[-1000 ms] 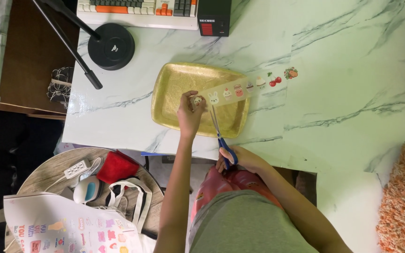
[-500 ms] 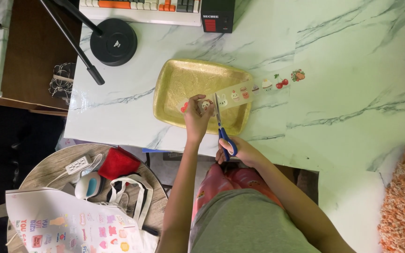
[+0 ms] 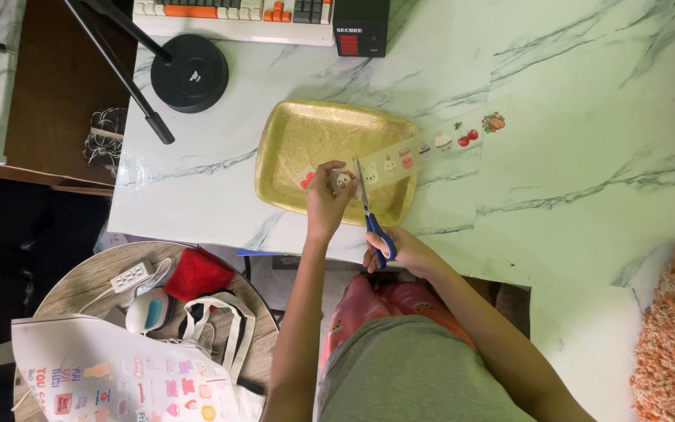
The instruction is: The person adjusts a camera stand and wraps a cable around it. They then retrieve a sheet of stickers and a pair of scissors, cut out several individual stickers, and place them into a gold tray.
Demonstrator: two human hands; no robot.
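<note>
Two hands over gold tray (image 3: 291, 141), left hand (image 3: 328, 195) pinching sticker strip (image 3: 423, 148); right hand (image 3: 400, 252) gripping scissors (image 3: 367, 205)

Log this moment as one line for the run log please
left hand: pinches sticker strip end | right hand: blue-handled scissors, blades at strip | below: gold tray | surface: marble table
</note>
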